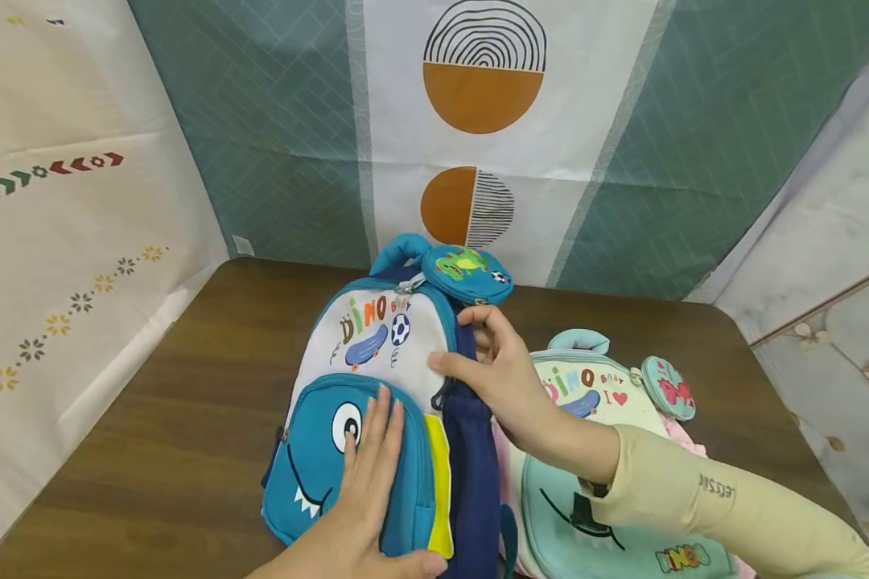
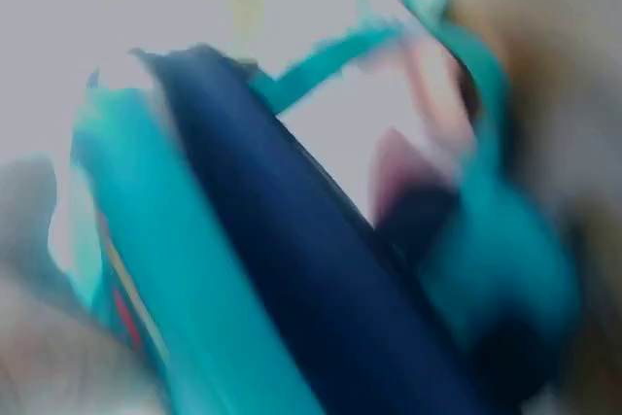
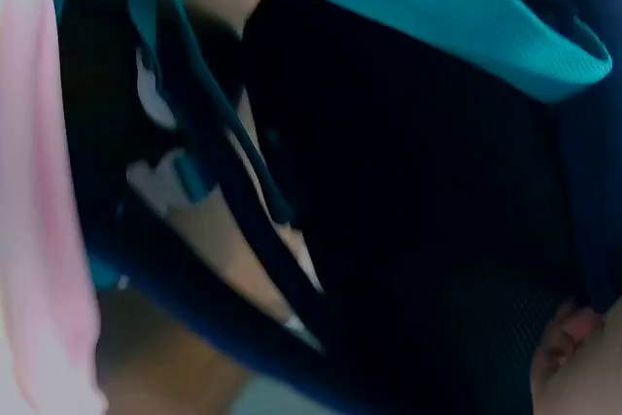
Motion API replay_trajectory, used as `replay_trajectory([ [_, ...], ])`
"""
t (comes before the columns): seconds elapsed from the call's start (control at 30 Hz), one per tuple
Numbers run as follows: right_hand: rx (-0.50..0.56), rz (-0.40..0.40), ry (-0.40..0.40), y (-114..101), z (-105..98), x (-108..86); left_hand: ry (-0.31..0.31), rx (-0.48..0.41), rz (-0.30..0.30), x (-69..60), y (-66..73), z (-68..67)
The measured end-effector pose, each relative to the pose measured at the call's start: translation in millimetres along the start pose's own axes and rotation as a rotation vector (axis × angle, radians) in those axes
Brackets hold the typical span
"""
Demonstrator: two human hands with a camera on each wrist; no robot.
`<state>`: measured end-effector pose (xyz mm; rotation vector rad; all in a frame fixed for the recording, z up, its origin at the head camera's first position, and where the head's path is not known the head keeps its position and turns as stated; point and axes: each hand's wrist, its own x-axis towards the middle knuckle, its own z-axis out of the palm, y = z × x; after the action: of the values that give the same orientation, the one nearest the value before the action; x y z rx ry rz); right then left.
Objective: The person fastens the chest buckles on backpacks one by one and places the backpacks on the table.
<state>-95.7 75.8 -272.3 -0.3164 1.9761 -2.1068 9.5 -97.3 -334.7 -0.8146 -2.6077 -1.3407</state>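
Observation:
In the head view, a blue and white dinosaur backpack [image 1: 319,450] lies on the table, its navy side turned to the right. My left hand [image 1: 365,507] rests on its front pocket with the fingers straight. The right hand [image 1: 510,386] pinches the upper right side of the bag between thumb and curled fingers, just below a round blue pouch [image 1: 467,275]. The left wrist view, blurred, has the navy side [image 2: 292,230] and part of the left hand [image 2: 68,357]. Dark back panel [image 3: 418,172] and straps fill the right wrist view, with fingertips [image 3: 569,337] at its lower right.
A mint and pink dinosaur backpack [image 1: 623,515] lies on the right, partly under the right forearm, with a round pouch [image 1: 669,388] attached. Brown wooden table surface [image 1: 181,426] shows on the left. Patterned cloths [image 1: 290,153] hang behind and at both sides.

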Motion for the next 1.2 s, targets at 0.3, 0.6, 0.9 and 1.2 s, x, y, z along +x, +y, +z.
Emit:
replay_trajectory([
  [0.3,-0.216,-0.531,-0.049,-9.2,34.4,-19.2,0.195,-0.030,-0.334,15.4,41.7,-12.1],
  [0.6,-0.562,-1.068,-0.396,-0.5,55.2,-20.3,0.746,0.165,-0.003,7.2,23.9,-10.1],
  [0.9,-0.881,-1.318,-0.520,-12.4,39.0,-6.7,0.994,-0.454,-0.038,-14.0,0.8,-33.2],
  [1.2,-0.865,-1.147,-0.135,-11.1,-21.3,12.9,0.823,-0.619,-0.150,-33.7,-20.0,-41.0],
])
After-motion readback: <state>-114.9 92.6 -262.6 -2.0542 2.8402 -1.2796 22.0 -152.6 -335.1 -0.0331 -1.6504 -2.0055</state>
